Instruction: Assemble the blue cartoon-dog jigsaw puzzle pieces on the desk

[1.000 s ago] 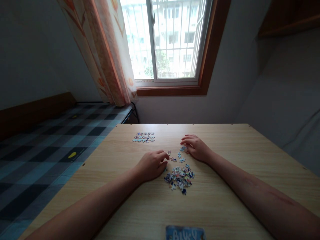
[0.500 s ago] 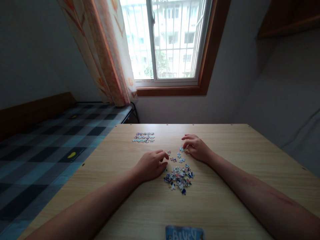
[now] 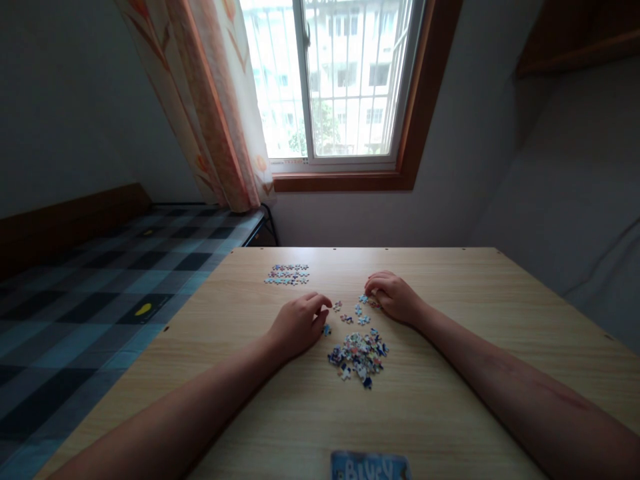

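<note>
My left hand (image 3: 300,321) rests above the table left of the puzzle pile, its index finger and thumb apart. A blue puzzle piece (image 3: 327,329) lies by its thumb, and a small multicoloured piece (image 3: 338,306) lies just past its index finger. My right hand (image 3: 393,297) is low over the table farther back, fingers curled inward and drawn together; whatever is under the tips is hidden. Beside those fingertips lies a light blue piece (image 3: 363,299), with an orange-brown piece (image 3: 374,304) partly under the hand. Nearer to me sits the heap of mixed puzzle pieces (image 3: 359,356).
Rows of puzzle pieces (image 3: 287,275) lie at the table's (image 3: 440,413) back left. A few loose pieces (image 3: 363,321) are spread between my hands. A blue box (image 3: 370,467) marked "BLUEY" is at the near edge. A checked bed (image 3: 115,293) stands left, below a window.
My left hand has drawn back slightly to the left, uncovering the blue piece by its thumb. The fingers of my right hand have curled down closer to the table.
</note>
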Motion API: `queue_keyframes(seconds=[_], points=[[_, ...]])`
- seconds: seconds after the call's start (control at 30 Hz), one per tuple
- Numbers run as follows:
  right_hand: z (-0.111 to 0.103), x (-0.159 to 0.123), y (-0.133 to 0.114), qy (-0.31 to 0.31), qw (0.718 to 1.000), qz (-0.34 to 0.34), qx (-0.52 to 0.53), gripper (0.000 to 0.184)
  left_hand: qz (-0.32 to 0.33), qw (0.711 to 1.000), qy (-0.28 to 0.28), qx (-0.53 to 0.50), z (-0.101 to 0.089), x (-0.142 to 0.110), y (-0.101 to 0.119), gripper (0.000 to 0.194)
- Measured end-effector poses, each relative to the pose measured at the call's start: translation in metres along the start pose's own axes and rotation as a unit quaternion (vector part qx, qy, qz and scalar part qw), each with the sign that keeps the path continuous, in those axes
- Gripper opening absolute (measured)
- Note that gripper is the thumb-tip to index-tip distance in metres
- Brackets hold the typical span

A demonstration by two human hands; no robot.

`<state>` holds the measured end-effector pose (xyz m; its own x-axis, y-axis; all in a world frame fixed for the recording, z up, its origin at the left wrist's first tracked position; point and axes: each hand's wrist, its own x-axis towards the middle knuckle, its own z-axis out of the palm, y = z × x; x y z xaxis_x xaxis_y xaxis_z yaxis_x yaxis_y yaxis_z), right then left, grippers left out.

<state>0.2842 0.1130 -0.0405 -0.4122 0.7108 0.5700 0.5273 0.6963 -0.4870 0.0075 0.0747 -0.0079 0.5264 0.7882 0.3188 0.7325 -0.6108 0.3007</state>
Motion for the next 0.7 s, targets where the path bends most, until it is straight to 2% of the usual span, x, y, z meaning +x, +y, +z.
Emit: queue_keyframes(seconds=[0.13,0.43,0.6,0.7], points=[[-0.0017,-0.0002,-0.0025,-0.002,1.0,0.001,-0.007,0.032,-0.018,1.0,-0.002,0.01,-0.0002,0.0006,-0.0004,0.024],[-0.0009,-0.0007,-0.0017,-0.008,1.0,-0.002,-0.011,0.033,0.022,1.0,-0.02,-0.002,-0.0037,-0.0003,0.0004,0.044],[-0.0014,-0.0007,-0.0026,-0.007,1.0,-0.003,-0.012,0.034,0.067,0.997,-0.026,-0.016,-0.0044,-0.0006,-0.0008,0.045],[-0.0019,-0.0007,-0.004,-0.007,1.0,0.0,-0.016,0.034,0.071,0.997,-0.025,-0.012,-0.0028,-0.0005,-0.0016,0.043]])
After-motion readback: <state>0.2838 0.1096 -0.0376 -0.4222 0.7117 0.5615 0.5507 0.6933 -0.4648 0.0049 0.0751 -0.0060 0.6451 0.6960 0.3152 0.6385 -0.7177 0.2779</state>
